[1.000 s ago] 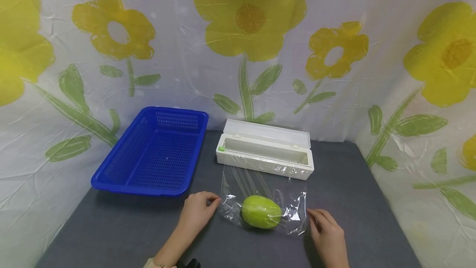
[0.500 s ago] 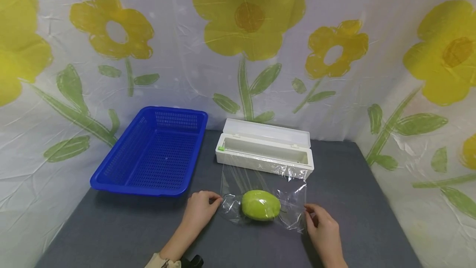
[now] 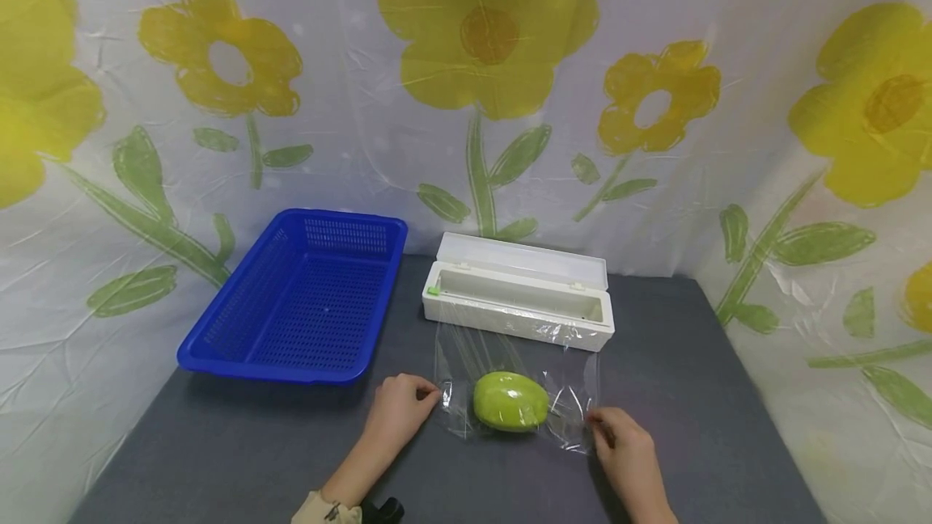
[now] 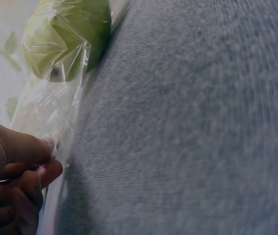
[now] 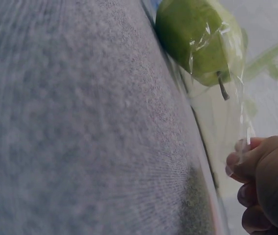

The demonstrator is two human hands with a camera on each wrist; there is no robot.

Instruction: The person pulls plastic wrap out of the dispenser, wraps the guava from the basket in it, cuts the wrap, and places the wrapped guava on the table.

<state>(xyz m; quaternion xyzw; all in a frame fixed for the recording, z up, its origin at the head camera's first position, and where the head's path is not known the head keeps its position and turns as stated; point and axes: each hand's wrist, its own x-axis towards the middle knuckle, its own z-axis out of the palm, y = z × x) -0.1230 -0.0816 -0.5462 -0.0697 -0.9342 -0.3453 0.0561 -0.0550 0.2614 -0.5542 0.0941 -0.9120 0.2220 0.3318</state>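
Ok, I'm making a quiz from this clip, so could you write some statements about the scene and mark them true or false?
1. The left hand and right hand each pinch the plastic wrap. True.
2. The box is closed. False: its lid is open.
3. In the head view, the basket is left of the box. True.
4. The fruit is under the plastic wrap. True.
5. The right hand touches the box. False: they are apart.

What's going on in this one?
A person's left hand and right hand pinch opposite sides of clear film that lies over a green fruit. The film reaches back to a white box whose lid is open. A blue basket sits to the left on the same gray table, with nothing in it.
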